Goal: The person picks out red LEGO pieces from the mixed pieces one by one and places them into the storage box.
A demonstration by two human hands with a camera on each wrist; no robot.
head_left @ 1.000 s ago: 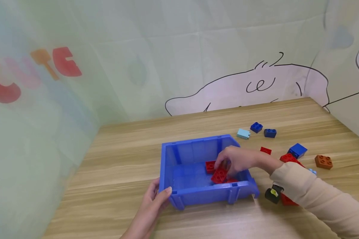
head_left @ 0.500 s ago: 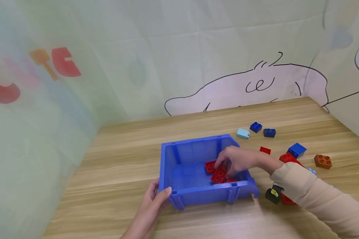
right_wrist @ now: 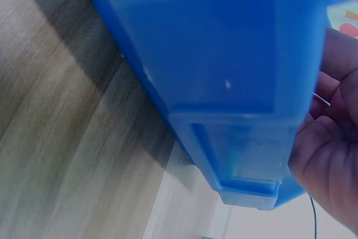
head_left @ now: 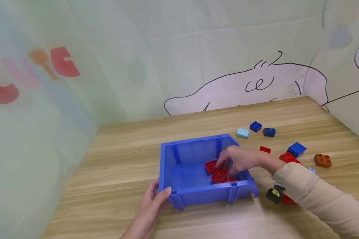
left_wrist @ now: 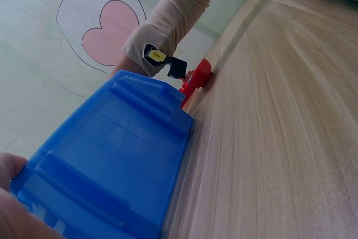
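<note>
Left hand (head_left: 149, 204) clamps the blue bin (head_left: 203, 196) at its near-left corner, inward from the tabletop's (head_left: 122, 159) far edge, while the right hand (head_left: 239, 160), its grip unclear, dips inside at red bricks (head_left: 219, 176), an orange brick (head_left: 323, 160) lying toward the right edge.

This looks like a children's play corner, though whether it belongs to a home, a nursery school or a studio cannot be told. Pale green printed sheeting (head_left: 131, 49), marked by fold creases, backs the wood-grain tabletop (head_left: 122, 156) on the far side and at both ends. Its print is childlike: chunky coloured letters spelling CUTE (head_left: 42, 59), a black-outlined cartoon figure (head_left: 233, 86) and, in the left wrist view, a pink heart (left_wrist: 112, 32). Studded toy building bricks (head_left: 323, 160) lie scattered beside a blue plastic storage bin (head_left: 197, 196).
</note>
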